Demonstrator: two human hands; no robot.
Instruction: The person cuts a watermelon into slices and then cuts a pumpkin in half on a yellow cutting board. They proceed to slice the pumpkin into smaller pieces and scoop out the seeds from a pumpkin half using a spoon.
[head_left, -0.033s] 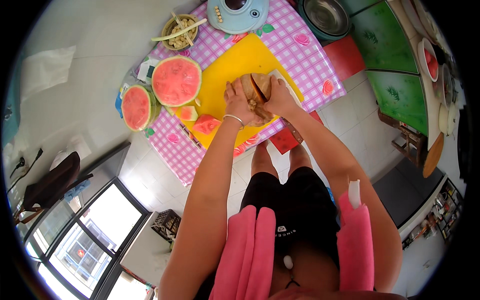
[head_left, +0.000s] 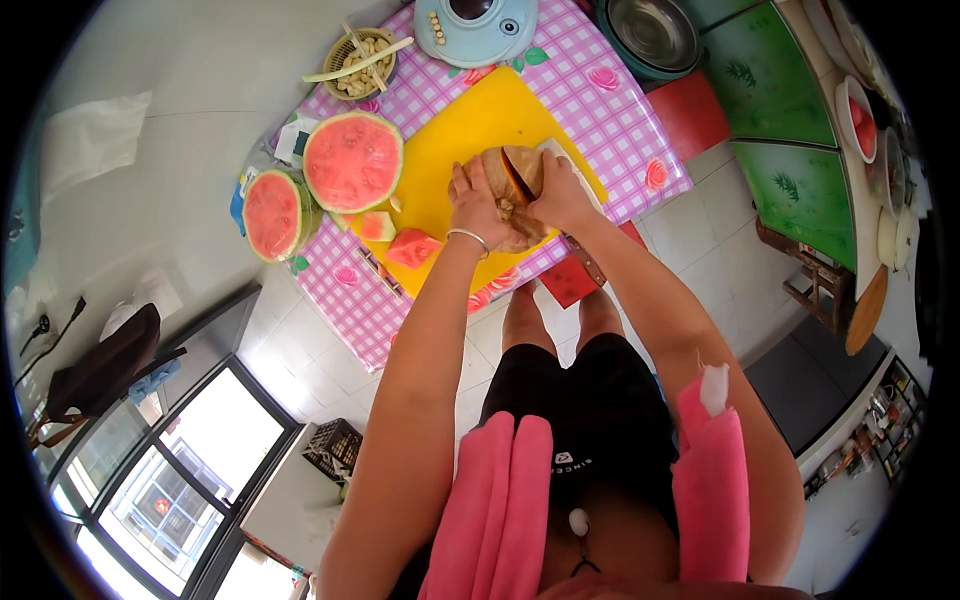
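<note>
Split squash between two hands, viewed from above. The tan squash (head_left: 499, 178) lies on the yellow cutting board (head_left: 500, 108), toward its near right part, upon the checked desk (head_left: 600, 112). Its dark-edged split (head_left: 518, 180), showing orange within, forms the governing axis: it runs lengthwise away from the person, its far end leaning slightly left, its near end close to the knobbly stem (head_left: 507, 211). The left hand (head_left: 474, 208) bears on the left flank, opened out, palm down, fingers directed away from the body. The right hand (head_left: 560, 200) touches the opposite flank and is the nearer of the two to the split's near end; whether its fingers curl around the rind cannot be told. A riveted knife handle (head_left: 588, 262) projects beneath the right forearm.
</note>
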